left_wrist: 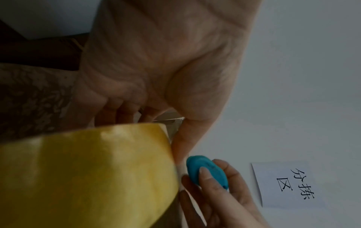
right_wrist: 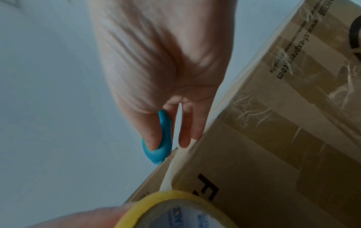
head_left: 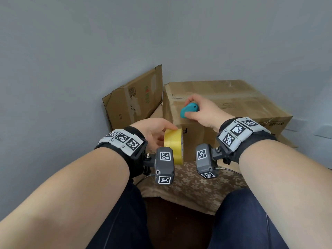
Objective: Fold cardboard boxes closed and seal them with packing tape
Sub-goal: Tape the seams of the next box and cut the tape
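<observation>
A closed brown cardboard box (head_left: 224,105) stands ahead of me, old clear tape across its top (right_wrist: 293,108). My left hand (head_left: 154,133) grips a yellow roll of packing tape (head_left: 173,146) against the box's near face. A strip of tape (right_wrist: 171,169) runs up from the roll (right_wrist: 175,205) along the box's corner edge. My right hand (head_left: 199,110) pinches a small teal cutter (head_left: 188,109) at the upper left corner of the box, by the strip's top. In the left wrist view the roll (left_wrist: 87,177) fills the lower left, with the cutter (left_wrist: 207,171) beside it.
A flattened cardboard box (head_left: 133,97) leans on the grey wall left of the box. A patterned cloth (head_left: 194,182) covers the surface under the box, just beyond my knees. A white paper sign (left_wrist: 289,183) with characters is stuck on the wall.
</observation>
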